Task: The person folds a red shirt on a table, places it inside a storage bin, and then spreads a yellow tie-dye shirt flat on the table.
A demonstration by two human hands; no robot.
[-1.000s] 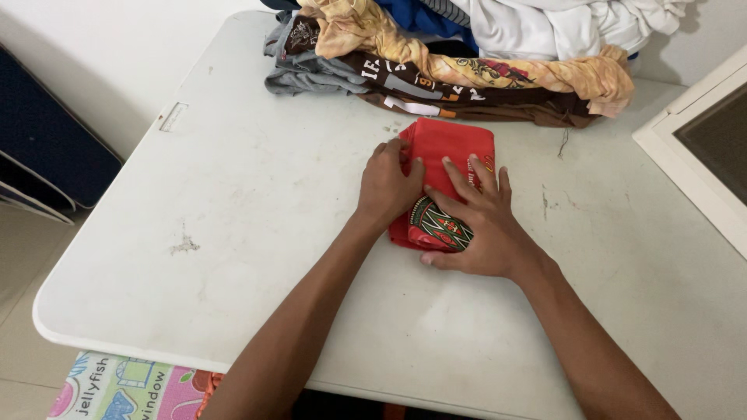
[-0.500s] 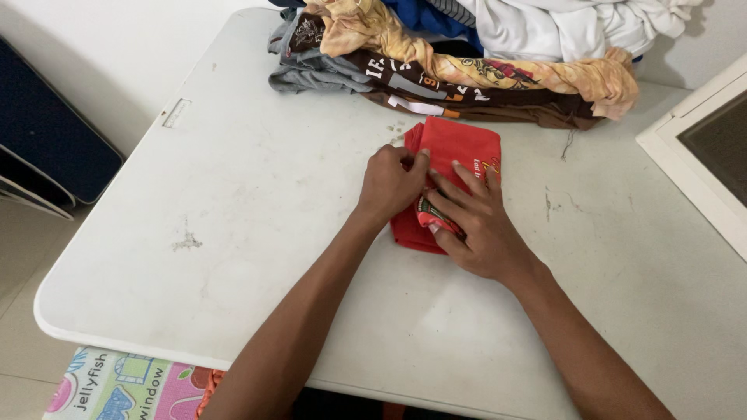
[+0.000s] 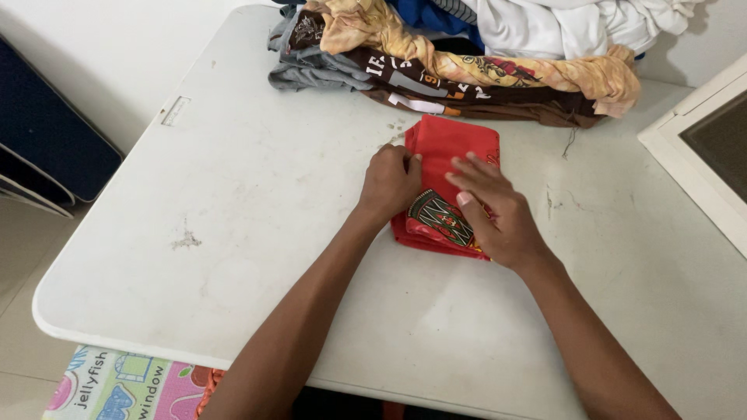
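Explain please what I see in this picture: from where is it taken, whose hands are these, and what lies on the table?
The picture comes from a camera worn on a person's head, looking down at their own two bare hands. The left hand and the right hand both press flat on a folded red garment with a dark printed patch, lying on a white table. Neither hand grips it. At the table's far edge lies a pile of unfolded clothes in brown, yellow, grey, blue and white.
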